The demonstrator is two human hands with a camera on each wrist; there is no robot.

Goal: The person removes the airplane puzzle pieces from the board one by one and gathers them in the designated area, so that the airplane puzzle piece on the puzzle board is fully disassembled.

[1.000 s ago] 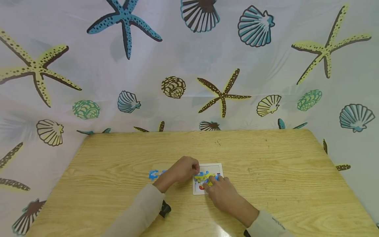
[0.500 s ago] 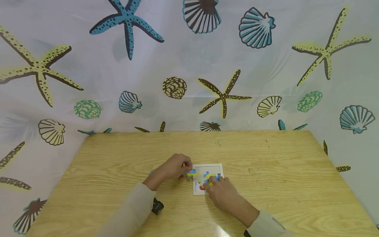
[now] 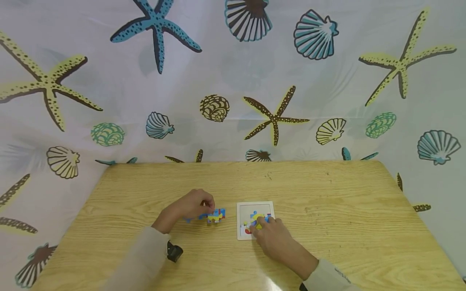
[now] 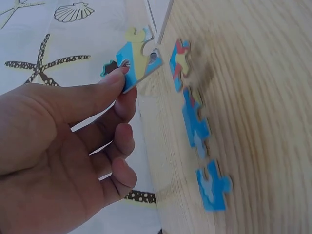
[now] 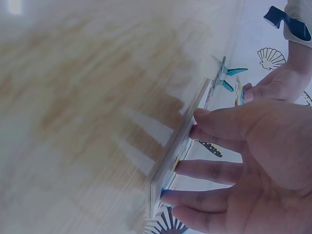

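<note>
My left hand (image 3: 193,203) pinches a blue and yellow jigsaw piece (image 4: 138,62) between thumb and index finger, raised above the table left of the puzzle tray. The other fingers curl loosely behind it. My right hand (image 3: 277,239) rests on the white-rimmed puzzle tray (image 3: 238,230), fingers fairly straight in the right wrist view and fingertips on the pieces inside. A red and white patch (image 3: 248,230) shows beside these fingertips; the hand hides part of the tray's lower right. Under the left hand lie loose jigsaw pieces (image 4: 196,121) in a row.
The wooden table (image 3: 346,210) extends around the tray on all sides. Behind it hangs a pale cloth (image 3: 233,72) printed with starfish and shells. A black wrist strap mount (image 3: 174,251) sits at the left cuff.
My left hand has moved left from the tray with the blue and yellow jigsaw piece, now over the loose pieces. The right hand has stayed on the tray.
</note>
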